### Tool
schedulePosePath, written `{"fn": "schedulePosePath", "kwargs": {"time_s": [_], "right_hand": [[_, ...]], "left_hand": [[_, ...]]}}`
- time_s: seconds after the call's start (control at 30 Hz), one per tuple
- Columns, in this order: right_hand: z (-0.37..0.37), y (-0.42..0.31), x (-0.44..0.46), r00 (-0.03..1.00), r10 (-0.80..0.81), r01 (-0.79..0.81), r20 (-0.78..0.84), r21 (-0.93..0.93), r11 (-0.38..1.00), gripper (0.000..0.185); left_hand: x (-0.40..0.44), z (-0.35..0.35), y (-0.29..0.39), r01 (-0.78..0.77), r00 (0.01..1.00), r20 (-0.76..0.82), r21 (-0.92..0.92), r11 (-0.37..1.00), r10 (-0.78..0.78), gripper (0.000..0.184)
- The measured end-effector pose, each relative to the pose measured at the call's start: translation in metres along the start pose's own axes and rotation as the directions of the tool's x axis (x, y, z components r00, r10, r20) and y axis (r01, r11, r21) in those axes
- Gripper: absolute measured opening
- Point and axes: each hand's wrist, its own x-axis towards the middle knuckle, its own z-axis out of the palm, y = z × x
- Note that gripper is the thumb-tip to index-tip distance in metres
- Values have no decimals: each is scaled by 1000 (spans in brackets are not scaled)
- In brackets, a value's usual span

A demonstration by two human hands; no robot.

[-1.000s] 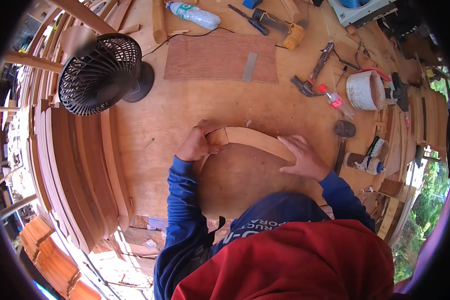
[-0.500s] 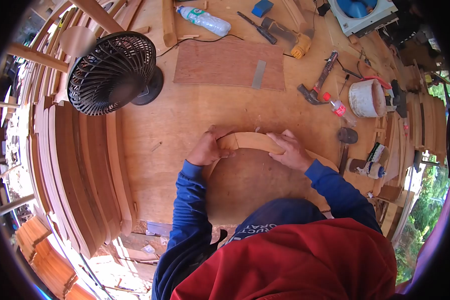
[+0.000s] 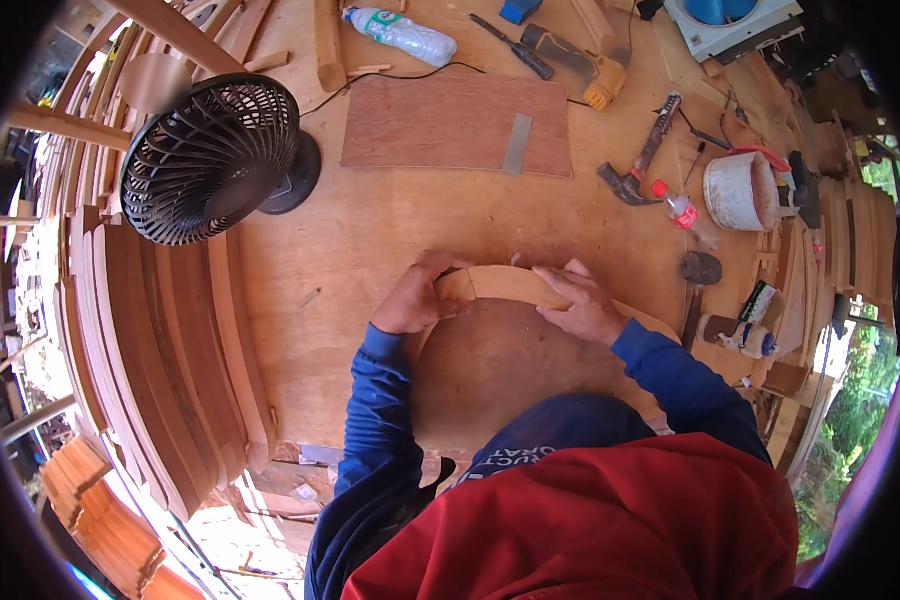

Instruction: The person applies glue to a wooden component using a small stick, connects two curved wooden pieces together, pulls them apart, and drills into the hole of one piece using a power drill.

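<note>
A curved pale wooden piece (image 3: 515, 284) lies on the plywood table (image 3: 390, 215) in front of my body, with a thin joint line near its left part. My left hand (image 3: 415, 297) is wrapped round its left end, beside that line. On the right, my right hand (image 3: 582, 302) grips the curve with the fingers on top and the thumb at the inner edge. The wood runs on past both hands, down towards my body, and part of it is hidden by the hands and sleeves.
A black fan (image 3: 215, 160) stands at the back left, above stacked curved boards (image 3: 185, 350). Behind the curve lies a reddish plywood sheet (image 3: 430, 125). A hammer (image 3: 642, 165), a white bucket (image 3: 740, 190), a drill (image 3: 595, 72) and bottles (image 3: 405, 38) are farther right and back.
My right hand has moved left along the curved piece and closed its fingers on it since the earliest frame. My left hand stays on the left part. The whole view has shifted slightly.
</note>
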Motion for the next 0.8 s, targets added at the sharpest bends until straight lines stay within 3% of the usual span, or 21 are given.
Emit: {"fn": "schedulePosePath", "kwargs": {"time_s": [0.27, 0.37, 0.47, 0.57, 0.63, 0.8], "right_hand": [[-3, -3, 3, 1000, -7, 8, 20, -60, 998, 67], [-12, -18, 18, 993, -14, 38, 120, -207, 978, 68], [1, -35, 40, 994, -88, 104, 68, -289, 952, 70], [35, -24, 50, 993, -120, 119, -1, -130, 984, 66], [36, -23, 48, 997, -78, 78, 5, -117, 990, 62], [34, -24, 53, 997, -79, 80, 6, -54, 995, 55]], "left_hand": [[4, 1, 1, -25, 1000, -20, -60, 998, 24, 54], [5, 1, 0, -26, 1000, -17, -69, 997, 25, 54], [2, 2, 1, -54, 998, -43, -70, 996, 51, 56], [0, 2, -2, -66, 997, -55, -71, 995, 62, 60], [-1, 1, -3, -28, 999, -39, -111, 993, 24, 64], [-1, -2, 0, -106, 994, 5, -60, 993, 106, 69]]}}
